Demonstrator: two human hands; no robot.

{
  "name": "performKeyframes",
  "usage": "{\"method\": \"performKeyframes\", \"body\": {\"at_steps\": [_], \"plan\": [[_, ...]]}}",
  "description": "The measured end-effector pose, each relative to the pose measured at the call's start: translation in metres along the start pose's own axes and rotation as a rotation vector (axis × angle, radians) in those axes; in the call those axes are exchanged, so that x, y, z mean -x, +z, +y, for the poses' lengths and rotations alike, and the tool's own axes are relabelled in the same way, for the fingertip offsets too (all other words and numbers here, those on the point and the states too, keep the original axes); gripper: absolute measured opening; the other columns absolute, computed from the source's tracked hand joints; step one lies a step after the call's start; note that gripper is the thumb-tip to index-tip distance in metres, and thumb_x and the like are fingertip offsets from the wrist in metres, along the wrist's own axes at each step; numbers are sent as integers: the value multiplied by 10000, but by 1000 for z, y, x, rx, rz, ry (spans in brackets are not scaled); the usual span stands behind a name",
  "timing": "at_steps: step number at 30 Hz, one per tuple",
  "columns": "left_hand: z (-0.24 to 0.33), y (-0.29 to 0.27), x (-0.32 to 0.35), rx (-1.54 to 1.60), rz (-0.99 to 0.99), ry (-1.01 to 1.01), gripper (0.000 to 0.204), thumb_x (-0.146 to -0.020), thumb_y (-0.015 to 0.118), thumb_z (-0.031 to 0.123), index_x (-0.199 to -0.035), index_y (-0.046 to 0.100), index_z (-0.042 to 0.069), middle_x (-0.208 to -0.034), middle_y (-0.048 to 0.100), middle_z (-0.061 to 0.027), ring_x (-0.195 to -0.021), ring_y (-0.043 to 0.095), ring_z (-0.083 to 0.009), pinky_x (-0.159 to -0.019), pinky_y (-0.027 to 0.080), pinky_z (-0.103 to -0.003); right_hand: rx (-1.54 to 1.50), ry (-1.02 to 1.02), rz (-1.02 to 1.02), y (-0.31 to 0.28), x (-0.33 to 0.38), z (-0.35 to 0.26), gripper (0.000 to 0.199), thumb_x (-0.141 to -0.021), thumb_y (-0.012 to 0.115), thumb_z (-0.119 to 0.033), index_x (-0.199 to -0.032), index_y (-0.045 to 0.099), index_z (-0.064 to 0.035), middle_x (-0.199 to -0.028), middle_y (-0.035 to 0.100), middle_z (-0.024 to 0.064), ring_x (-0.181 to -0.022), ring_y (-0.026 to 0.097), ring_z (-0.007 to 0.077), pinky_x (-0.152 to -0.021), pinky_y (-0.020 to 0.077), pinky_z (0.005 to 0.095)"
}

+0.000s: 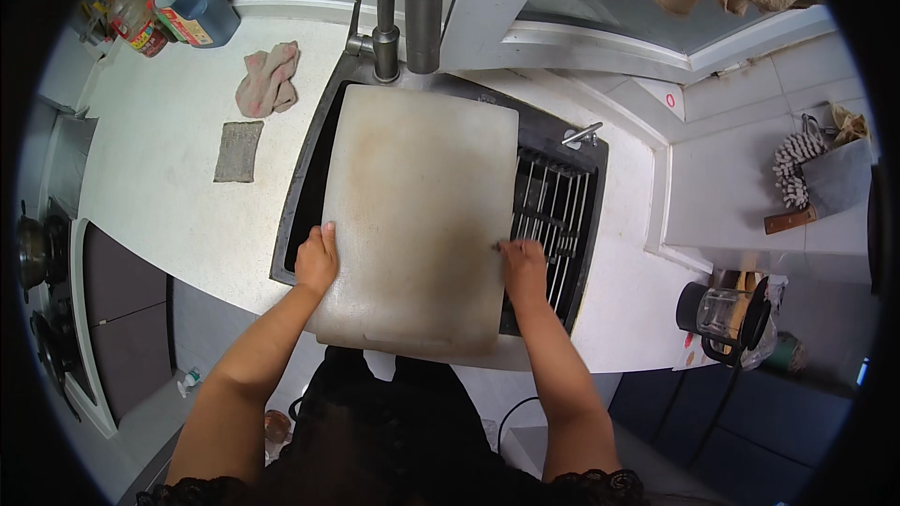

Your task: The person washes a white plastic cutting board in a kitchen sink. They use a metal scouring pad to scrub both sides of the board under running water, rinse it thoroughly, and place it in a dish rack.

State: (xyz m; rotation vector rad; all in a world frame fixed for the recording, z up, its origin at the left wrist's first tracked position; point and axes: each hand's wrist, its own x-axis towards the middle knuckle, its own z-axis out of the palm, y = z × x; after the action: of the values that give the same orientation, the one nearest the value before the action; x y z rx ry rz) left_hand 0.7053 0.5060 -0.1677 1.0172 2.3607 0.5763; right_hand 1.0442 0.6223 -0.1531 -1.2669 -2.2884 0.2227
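Observation:
A large pale, stained cutting board (419, 211) lies across a dark sink (309, 169), reaching from the tap to the counter's near edge. My left hand (317, 260) grips the board's left edge, thumb on top. My right hand (523, 267) holds the board's right edge, its fingers over the metal rack (553, 211) in the sink's right half.
A tall grey tap (412, 9) rises behind the board. On the white counter (169, 150) to the left lie a pink cloth (268, 80) and a grey scouring pad (238, 151). Oil bottles (183, 9) stand far left. A blender jug (727, 319) sits at the right.

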Motion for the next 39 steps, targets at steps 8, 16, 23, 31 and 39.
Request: {"method": "performKeyframes", "body": {"at_steps": [8,16,23,31,39], "plan": [[-1,0,-1,-5,-11,-18,508,-971,320,452,-914,544,0,-836,610,-304,-819,571,-496,-718,443,-553,-16,14,-24,2,-12,8,156,-712,609,64,-837,675,-3,-763,566,141,-782,556,315,-681,475,385],[1,2,-2,24,-8,6,511,-969,323,455,-908,545,-1,-835,610,-303,-816,572,-496,-722,440,-557,-6,15,1,6,-55,22,163,-674,628,70,-806,679,-11,-751,567,143,-766,563,330,-678,482,395],[-2,0,0,1,-9,-32,505,-967,335,450,-913,550,-4,-825,611,-301,-799,576,-495,-705,445,-556,-36,-29,-101,-12,-13,1,135,-685,613,47,-781,681,-20,-765,578,139,-776,564,321,-684,479,396],[-3,4,-2,1,11,-8,509,-966,336,450,-905,550,-8,-826,611,-302,-800,576,-495,-705,443,-558,57,-62,-164,0,-90,24,182,-659,640,27,-827,697,-13,-754,611,155,-766,589,333,-697,496,370],[-2,3,-2,29,3,6,519,-968,332,454,-891,542,-13,-823,609,-302,-806,577,-489,-699,447,-552,-790,745,152,29,-108,35,254,-824,659,-45,-1062,651,40,-909,671,67,-775,586,112,-744,474,240]]}}
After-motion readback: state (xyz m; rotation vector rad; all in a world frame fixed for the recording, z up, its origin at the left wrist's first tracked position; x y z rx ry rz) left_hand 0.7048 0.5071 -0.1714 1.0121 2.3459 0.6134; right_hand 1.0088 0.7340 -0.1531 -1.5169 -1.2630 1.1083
